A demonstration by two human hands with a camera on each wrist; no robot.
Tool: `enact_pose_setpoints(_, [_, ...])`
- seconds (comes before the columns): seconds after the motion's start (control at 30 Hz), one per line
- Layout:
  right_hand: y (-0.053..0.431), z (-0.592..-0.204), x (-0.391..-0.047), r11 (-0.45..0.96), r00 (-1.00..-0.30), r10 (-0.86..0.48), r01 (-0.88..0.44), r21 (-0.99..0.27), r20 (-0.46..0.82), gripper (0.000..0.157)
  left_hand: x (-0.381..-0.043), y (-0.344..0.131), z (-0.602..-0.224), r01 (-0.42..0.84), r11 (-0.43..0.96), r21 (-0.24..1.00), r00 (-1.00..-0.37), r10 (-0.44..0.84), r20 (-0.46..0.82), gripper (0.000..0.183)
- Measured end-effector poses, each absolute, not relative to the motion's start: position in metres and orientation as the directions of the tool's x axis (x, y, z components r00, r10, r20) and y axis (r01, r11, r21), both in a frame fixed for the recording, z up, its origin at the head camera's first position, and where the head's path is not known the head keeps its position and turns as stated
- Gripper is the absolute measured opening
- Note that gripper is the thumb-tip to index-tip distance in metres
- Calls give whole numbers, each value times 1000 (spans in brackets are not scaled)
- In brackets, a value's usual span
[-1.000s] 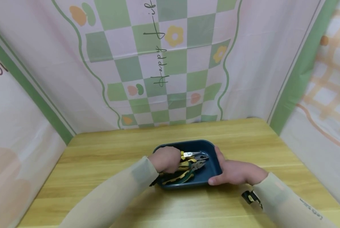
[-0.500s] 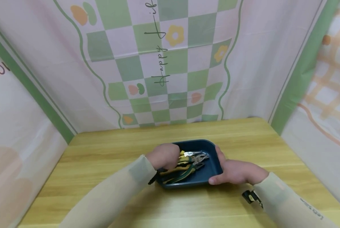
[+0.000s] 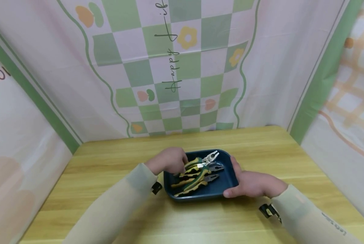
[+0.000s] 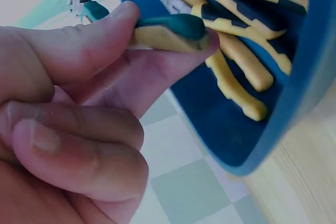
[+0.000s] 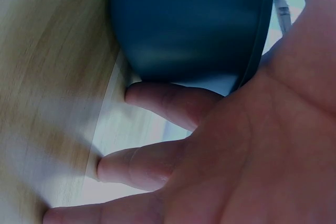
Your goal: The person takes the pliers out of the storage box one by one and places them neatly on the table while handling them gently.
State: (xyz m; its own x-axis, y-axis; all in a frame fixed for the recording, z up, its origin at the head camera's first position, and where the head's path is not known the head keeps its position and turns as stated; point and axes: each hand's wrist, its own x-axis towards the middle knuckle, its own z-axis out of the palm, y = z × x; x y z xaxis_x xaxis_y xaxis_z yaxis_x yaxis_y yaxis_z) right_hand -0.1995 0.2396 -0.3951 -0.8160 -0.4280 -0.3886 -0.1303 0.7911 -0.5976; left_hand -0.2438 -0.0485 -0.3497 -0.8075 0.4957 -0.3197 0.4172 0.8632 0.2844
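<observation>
A dark blue tray stands on the table with several yellow-and-green-handled pliers lying in it, side by side. At its left back, my left hand pinches one pair of pliers between thumb and forefinger. In the left wrist view, the end of a green-and-yellow handle shows in that pinch, and the other fingers are curled in. The held pliers' metal head is by the tray's back rim. My right hand rests against the tray's right end, thumb and fingers spread. Straight fingers reach to the tabletop in the right wrist view.
The wooden table extends around the tray on all sides. A patterned curtain hangs behind the table, with further cloth at the left and right. Small black devices sit at both wrists.
My left hand has shifted left and back, and the pair of pliers in it now shows near the tray's back rim. More of the other pliers is uncovered. My right hand stays put.
</observation>
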Motion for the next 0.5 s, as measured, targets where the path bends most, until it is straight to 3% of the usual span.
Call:
enact_pose_setpoints(0.2, [239,-394,-199,789,-815,-432,-135,-599,-387,134,-250,-69,-344,379,832,406,-818,506,-275,7])
enact_pose_setpoints(0.5, [239,-392,-200,788,-811,-432,-127,-602,-394,134,-256,-95,-346,233,794,561,-846,451,-286,10])
